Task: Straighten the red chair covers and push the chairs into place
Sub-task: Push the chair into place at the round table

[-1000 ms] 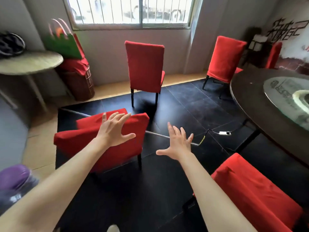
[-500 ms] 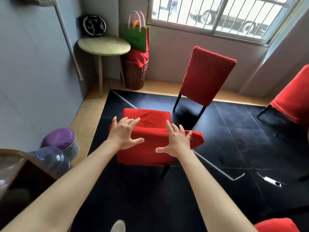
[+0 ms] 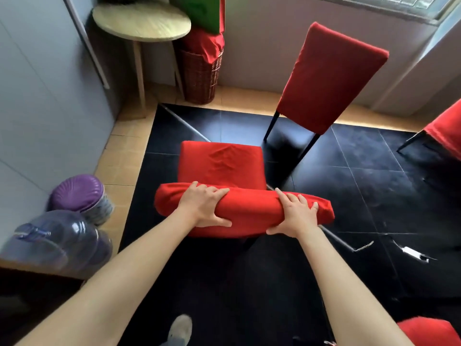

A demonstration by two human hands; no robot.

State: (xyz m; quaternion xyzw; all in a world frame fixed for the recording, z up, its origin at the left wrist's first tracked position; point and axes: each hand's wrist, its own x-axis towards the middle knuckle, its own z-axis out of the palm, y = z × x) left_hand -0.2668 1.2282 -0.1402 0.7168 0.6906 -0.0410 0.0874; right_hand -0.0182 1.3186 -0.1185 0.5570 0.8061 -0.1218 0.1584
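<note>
Both hands have come down since half a second ago: then they hovered spread-fingered above the chair back, and now they have landed on it and clamped on. The left hand (image 3: 203,206) grips the top of the near chair (image 3: 222,166) with fingers curled over the far edge and thumb underneath on the near side, and the right hand (image 3: 295,213) does the same further toward 3 o'clock on the same rail. The red cover (image 3: 249,208) bulges between the two hands, and on the seat beyond them it shows a small pucker of wrinkles near the middle. That chair sits dead centre on the black floor (image 3: 361,196), its seat pointing toward 12 o'clock. A second red chair (image 3: 329,78) stands at about 1 o'clock, upright, its back turned to the camera, well apart from the held one. The edge of a third red chair (image 3: 446,131) pokes in at 3 o'clock. Up at 11 o'clock there is a round worktop (image 3: 142,21) with a wicker basket (image 3: 199,76) just beside it, red cloth spilling from the basket's top. At 9 o'clock lie purple water jugs (image 3: 59,236) against the wall. One shoe (image 3: 179,329) shows at 6 o'clock.
</note>
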